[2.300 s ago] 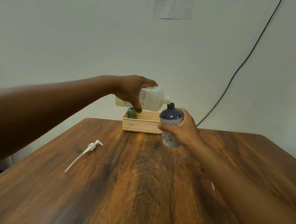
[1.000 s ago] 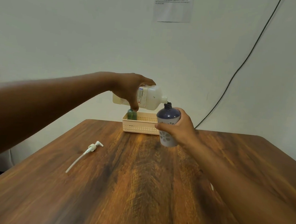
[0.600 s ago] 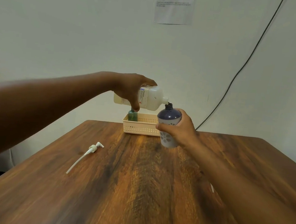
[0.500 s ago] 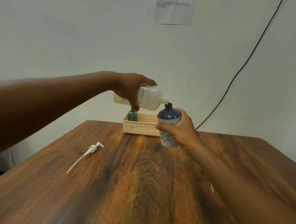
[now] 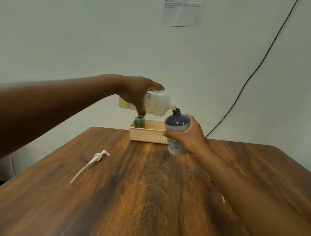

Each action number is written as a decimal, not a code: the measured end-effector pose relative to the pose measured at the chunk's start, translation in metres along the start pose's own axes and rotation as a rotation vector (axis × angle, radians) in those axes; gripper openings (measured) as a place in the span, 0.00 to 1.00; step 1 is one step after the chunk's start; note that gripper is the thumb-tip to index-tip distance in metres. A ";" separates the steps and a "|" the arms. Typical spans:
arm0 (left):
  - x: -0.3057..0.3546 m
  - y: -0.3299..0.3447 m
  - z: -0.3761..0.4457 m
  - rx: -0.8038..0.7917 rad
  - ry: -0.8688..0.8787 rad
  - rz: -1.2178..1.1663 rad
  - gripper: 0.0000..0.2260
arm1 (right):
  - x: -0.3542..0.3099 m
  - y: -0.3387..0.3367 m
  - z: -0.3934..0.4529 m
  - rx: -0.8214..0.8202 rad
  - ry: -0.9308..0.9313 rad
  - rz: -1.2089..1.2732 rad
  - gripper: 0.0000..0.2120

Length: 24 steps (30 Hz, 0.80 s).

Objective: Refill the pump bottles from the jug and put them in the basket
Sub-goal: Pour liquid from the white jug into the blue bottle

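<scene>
My left hand (image 5: 137,95) grips a whitish jug (image 5: 159,104), tipped on its side with its spout at the open neck of a dark blue bottle (image 5: 176,124). My right hand (image 5: 186,138) holds that bottle upright, lifted off the table, fingers wrapped round its pale lower half. Behind them a cream basket (image 5: 147,134) stands at the table's far edge, with a small green bottle (image 5: 139,121) in its left end. A white pump head with its long tube (image 5: 91,162) lies loose on the table at the left.
The wooden table (image 5: 142,202) runs from the near edge to the wall. A black cable (image 5: 254,70) hangs down the wall at the right, and a printed sheet (image 5: 183,6) is stuck above. A small white scrap (image 5: 223,198) lies beside my right forearm.
Both hands have held nearly still; the jug stays tipped at the bottle's neck. Only the view has shifted slightly.
</scene>
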State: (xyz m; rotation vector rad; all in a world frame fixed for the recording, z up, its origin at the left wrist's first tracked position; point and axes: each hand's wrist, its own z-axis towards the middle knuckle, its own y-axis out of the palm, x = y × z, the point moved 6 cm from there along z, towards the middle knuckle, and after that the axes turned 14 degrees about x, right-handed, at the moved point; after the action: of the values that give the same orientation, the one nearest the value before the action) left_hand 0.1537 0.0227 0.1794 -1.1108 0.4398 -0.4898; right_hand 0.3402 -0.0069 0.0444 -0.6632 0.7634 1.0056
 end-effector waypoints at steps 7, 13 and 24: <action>0.003 0.001 -0.004 -0.002 -0.010 -0.022 0.40 | 0.001 0.001 -0.001 -0.005 0.020 0.027 0.31; 0.003 0.007 -0.013 0.025 -0.035 -0.122 0.39 | 0.004 0.001 0.000 -0.010 0.050 0.055 0.34; 0.000 0.026 -0.022 0.007 -0.095 -0.207 0.36 | 0.016 0.007 0.000 -0.010 0.072 0.047 0.34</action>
State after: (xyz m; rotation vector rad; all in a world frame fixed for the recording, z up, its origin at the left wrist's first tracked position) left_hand 0.1451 0.0155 0.1473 -1.1737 0.2405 -0.6163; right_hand 0.3393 0.0034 0.0305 -0.6954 0.8409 1.0335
